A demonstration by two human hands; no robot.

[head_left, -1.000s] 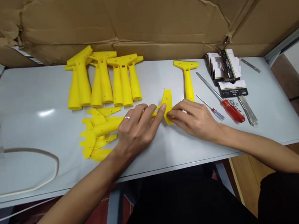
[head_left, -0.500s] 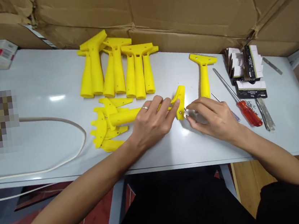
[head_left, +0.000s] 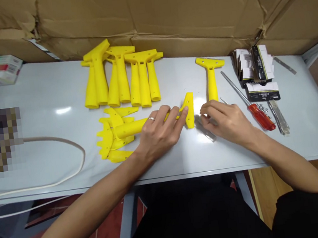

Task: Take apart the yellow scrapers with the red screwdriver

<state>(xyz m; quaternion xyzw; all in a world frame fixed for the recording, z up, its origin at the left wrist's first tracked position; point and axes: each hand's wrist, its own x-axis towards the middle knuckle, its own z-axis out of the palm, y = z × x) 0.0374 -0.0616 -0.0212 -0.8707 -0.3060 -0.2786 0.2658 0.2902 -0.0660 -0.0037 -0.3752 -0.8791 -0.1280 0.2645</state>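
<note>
My left hand (head_left: 160,128) is closed around the handle of a yellow plastic scraper (head_left: 190,105), whose wide head points right with small holes in it. The palm hides part of the handle. My right hand (head_left: 227,120) is a little right of that head, thumb and fingertips pinched together. Anything between them is too small to make out. Just under those fingertips a flat metal blade (head_left: 209,136) lies on the table. A second yellow scraper (head_left: 211,78) with screws in its head stands behind my right hand, its handle end partly covered.
Several yellow scraper handles (head_left: 144,80) lie in a row at the back; yellow head covers (head_left: 106,137) are piled left of my left hand. At right are a red screwdriver (head_left: 261,117), loose screws (head_left: 263,110), wrapped blades (head_left: 279,117) and small boxes (head_left: 262,91). A white cable (head_left: 83,151) curves at left.
My right hand has drawn back slightly from the scraper head, and the metal blade now shows on the table. My left hand keeps its hold. The view has shifted slightly.
</note>
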